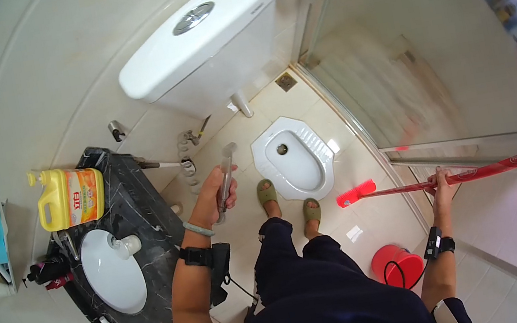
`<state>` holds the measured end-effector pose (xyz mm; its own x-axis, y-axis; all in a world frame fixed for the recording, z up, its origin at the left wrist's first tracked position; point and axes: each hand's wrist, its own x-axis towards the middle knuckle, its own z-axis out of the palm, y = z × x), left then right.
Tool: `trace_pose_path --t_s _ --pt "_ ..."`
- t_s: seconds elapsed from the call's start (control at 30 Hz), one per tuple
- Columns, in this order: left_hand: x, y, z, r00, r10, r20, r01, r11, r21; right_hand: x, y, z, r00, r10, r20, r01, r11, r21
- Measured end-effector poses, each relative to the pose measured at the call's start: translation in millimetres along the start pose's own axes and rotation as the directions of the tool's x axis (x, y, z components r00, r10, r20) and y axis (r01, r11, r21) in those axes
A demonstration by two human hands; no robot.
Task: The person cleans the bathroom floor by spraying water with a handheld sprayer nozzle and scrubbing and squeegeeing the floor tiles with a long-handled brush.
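My left hand (pixel 223 188) is closed around a translucent, long-handled brush-like tool (pixel 227 179), held upright between the black sink counter and the squat toilet (pixel 294 157). On the right, my right hand (pixel 442 185) grips the red handle of a long brush (pixel 499 168). Its red bristle head (pixel 355 193) is low over the floor tiles, just right of my green slipper (pixel 312 214). The handle reaches out past my hand to the right, in front of the glass shower partition.
A white cistern (pixel 204 40) hangs on the wall above the squat toilet. At left, a yellow jug (pixel 71 197) stands on the black counter (pixel 150 248) beside the white basin (pixel 110 275). A red bucket (pixel 397 265) sits on the floor near my right forearm. A floor drain (pixel 285 81) lies by the glass.
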<state>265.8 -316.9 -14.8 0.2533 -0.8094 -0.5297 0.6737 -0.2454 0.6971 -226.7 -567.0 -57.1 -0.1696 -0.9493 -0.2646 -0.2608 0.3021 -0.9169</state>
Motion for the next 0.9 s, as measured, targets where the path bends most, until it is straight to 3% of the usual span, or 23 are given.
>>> trace_pose_path --t_s 0.03,0.1,0.13,0.23,0.3,0.4,0.53,0.6,0.73,0.83,0.9 --pt "2.4 -4.2 -0.2 1.0 -0.006 0.008 0.006 1.0 0.003 -5.3 -5.8 -1.9 1.0 0.008 0.001 -0.008 1.0 -0.013" --pt "7.0 -7.2 -0.9 0.979 -0.113 -0.167 0.16 0.938 0.306 -5.8 4.0 -10.3 1.0 0.018 -0.01 -0.018 1.0 0.016" --pt "9.8 -12.3 3.7 0.98 -0.119 -0.16 0.165 0.936 0.312 -6.5 10.6 -16.8 1.0 0.022 -0.017 -0.021 0.999 0.048" --pt "17.7 -27.9 21.1 0.993 -0.028 -0.114 0.075 0.9 0.43 -9.3 22.3 -33.7 1.0 0.011 -0.027 -0.009 0.998 0.068" --pt "25.2 -33.9 34.0 0.992 0.114 -0.045 -0.07 0.829 0.555 -9.2 29.5 -38.0 0.998 -0.006 -0.06 0.011 0.995 0.097" --pt "29.7 -39.0 53.6 0.999 0.045 -0.002 -0.032 0.741 0.671 -11.4 35.5 -53.1 0.998 -0.011 -0.057 0.019 0.991 0.136" --pt "43.3 -45.6 61.1 0.999 0.044 -0.017 -0.021 0.732 0.681 -12.2 40.9 -65.4 0.995 0.012 -0.098 0.002 0.99 0.144" --pt "50.8 -43.3 65.2 0.991 0.04 -0.126 0.036 0.836 0.547 -11.8 45.1 -70.6 0.995 0.012 -0.103 0.004 0.988 0.153" --pt "69.5 -26.8 67.6 0.988 0.045 -0.147 0.023 0.901 0.433 -11.1 53.8 -79.5 0.994 0.02 -0.107 -0.002 0.987 0.163" --pt "83.8 1.7 80.5 0.958 0.18 -0.223 -0.078 0.913 0.4 -10.2 53.8 -81.0 0.992 0.013 -0.122 0.007 0.986 0.167" --pt "92.3 19.7 93.1 0.938 0.272 -0.217 -0.139 0.864 0.485 -10.9 54.6 -81.7 0.989 0.015 -0.149 0.011 0.985 0.174"
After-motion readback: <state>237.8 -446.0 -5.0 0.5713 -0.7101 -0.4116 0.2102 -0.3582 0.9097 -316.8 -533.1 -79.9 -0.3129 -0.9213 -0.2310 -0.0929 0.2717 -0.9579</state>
